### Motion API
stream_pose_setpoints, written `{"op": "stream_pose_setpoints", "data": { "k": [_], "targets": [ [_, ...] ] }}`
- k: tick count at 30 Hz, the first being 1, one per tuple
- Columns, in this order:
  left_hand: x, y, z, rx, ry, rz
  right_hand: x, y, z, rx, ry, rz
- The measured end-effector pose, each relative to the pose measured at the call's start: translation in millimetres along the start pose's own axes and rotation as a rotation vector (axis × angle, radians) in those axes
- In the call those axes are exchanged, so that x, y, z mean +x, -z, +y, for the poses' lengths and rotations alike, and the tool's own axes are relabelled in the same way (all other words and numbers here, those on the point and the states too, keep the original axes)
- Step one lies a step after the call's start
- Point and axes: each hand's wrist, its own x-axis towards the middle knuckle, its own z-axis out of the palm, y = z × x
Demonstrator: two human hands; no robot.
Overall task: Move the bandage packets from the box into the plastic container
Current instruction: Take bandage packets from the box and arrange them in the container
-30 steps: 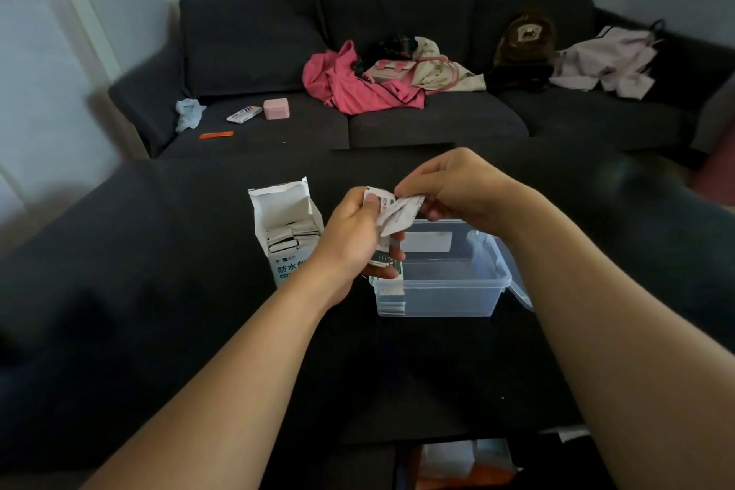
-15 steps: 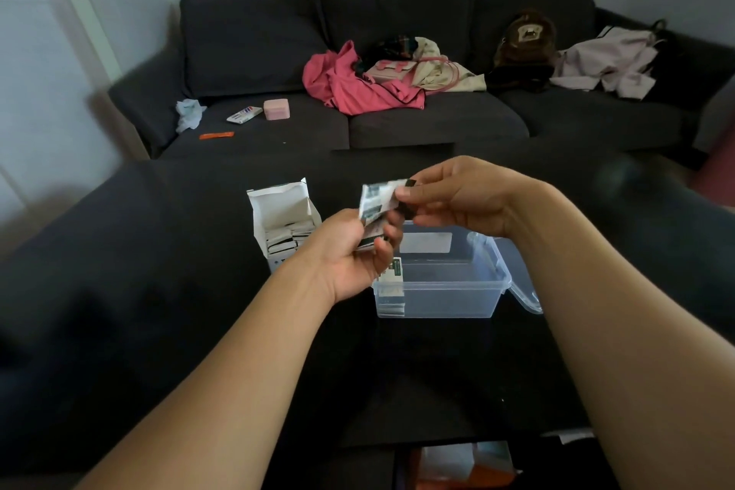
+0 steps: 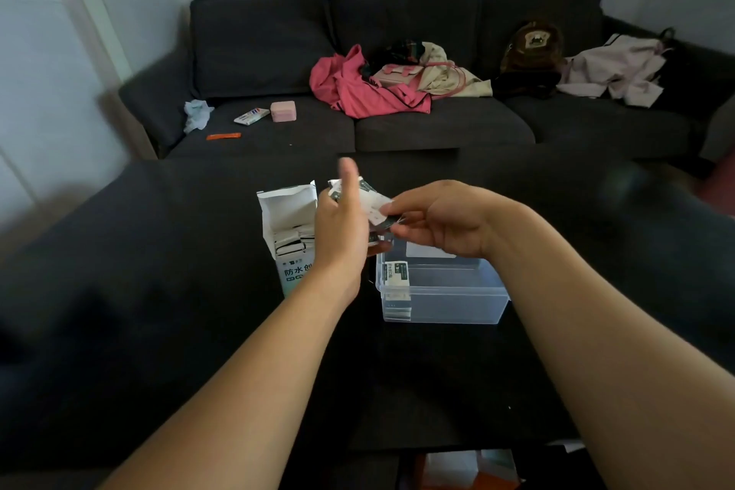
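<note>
Over the plastic container (image 3: 441, 288), the left hand (image 3: 343, 229), thumb up, curls round bandage packets (image 3: 372, 198); the right hand (image 3: 439, 223) pinches them with its fingertips

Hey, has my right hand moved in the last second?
Yes. The right hand, pinching a bandage packet, has come down and slightly left toward the plastic container, which stayed put.

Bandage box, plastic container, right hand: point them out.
bandage box (image 3: 295, 274), head view, printed front face.
plastic container (image 3: 457, 304), head view, clear front wall.
right hand (image 3: 441, 222), head view, back of the hand.
</note>
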Motion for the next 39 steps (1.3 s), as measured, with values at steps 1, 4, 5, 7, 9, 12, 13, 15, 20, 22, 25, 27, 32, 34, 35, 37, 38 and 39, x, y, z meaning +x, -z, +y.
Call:
{"op": "stream_pose_setpoints", "data": {
  "k": [1,4,5,7,9,12,13,15,20,22,25,27,32,34,35,37,38,39],
  "targets": [
    [-0.4,-0.2,-0.4,0.026,-0.031,0.007,-0.7,-2.4,-0.3,-0.024,-0.006,-0.019],
    [3.7,0.1,-5.7,-0.011,-0.051,0.000,-2.4,-5.8,-2.3,-0.266,0.027,-0.064],
    [4.6,0.7,-7.2,-0.011,-0.047,-0.022,-3.4,-5.5,-2.8,-0.389,0.039,-0.061],
    [5.6,2.1,-8.1,-0.005,-0.048,-0.064,-3.7,-0.7,-4.2,-0.610,0.084,0.009],
    [3.9,3.0,-5.2,-0.030,-0.060,-0.097,-2.4,7.7,-6.8,-0.589,0.177,0.153],
    [-2.3,4.6,-0.4,0.014,-0.100,-0.197,-1.1,8.0,-7.8,-0.291,0.294,0.171],
    [-5.4,4.5,0.6,0.076,-0.125,-0.234,-0.1,1.6,-5.6,-0.303,0.333,0.140],
    [-9.7,1.7,-0.1,0.216,-0.198,-0.265,6.0,-14.8,2.5,-0.423,0.433,0.124],
    [-6.9,-4.8,-3.9,0.309,-0.176,-0.122,19.2,-26.0,12.5,-0.636,0.648,0.324],
    [-5.1,-3.8,-3.4,0.258,-0.069,-0.100,18.8,-23.6,12.0,-0.666,0.655,0.321],
    [-4.5,-1.6,-4.7,0.290,-0.058,-0.109,18.0,-25.3,13.5,-0.699,0.619,0.291],
    [-5.0,-0.6,-4.5,0.337,-0.110,-0.125,19.2,-23.8,15.0,-0.723,0.622,0.325],
    [-5.3,0.4,-0.7,0.456,-0.018,-0.237,20.1,-16.6,12.3,-0.692,0.590,0.372],
    [-4.8,1.6,-0.4,0.456,0.000,-0.250,21.6,-16.3,11.8,-0.714,0.597,0.374],
    [-4.1,2.1,-0.6,0.455,-0.005,-0.250,21.5,-17.5,11.7,-0.732,0.585,0.349],
    [-1.9,3.4,-0.8,0.459,-0.010,-0.240,21.3,-21.3,12.3,-0.778,0.544,0.272],
    [-0.5,3.7,-1.0,0.458,-0.010,-0.234,20.8,-23.4,12.4,-0.801,0.532,0.242],
    [0.7,4.0,-1.3,0.454,-0.018,-0.231,20.2,-24.5,12.2,-0.815,0.526,0.225]
  ]
}}
